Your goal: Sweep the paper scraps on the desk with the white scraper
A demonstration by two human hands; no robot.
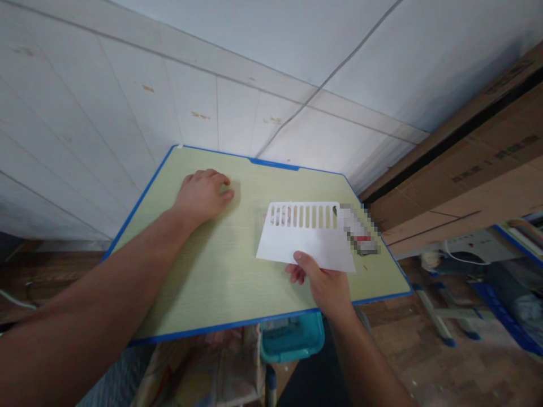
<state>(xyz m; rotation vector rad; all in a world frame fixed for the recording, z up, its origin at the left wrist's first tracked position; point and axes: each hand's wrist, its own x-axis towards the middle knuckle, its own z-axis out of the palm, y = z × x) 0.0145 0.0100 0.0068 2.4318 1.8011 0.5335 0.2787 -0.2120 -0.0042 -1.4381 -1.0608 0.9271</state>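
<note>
My right hand (326,277) grips a white card (305,243) by its near edge, thumb on top and fingers underneath. A row of several narrow upright slots runs along the card's far side, and the tabletop shows through them. Over at the left, my left hand (203,195) rests on the pale yellow-green desk (212,271), its fingers loosely bent and the thumb apart from them, holding nothing. Just right of the card lies a blurred-out item (360,229) with a red mark. Something small and clear, partly hidden, shows at the card's left edge.
Blue edging borders the desk, which stands against a white panelled wall (237,107) with a grey cable (305,104). Large cardboard boxes (475,164) lean at the right. Below the near edge are a teal basket (292,345) and a bag (220,367).
</note>
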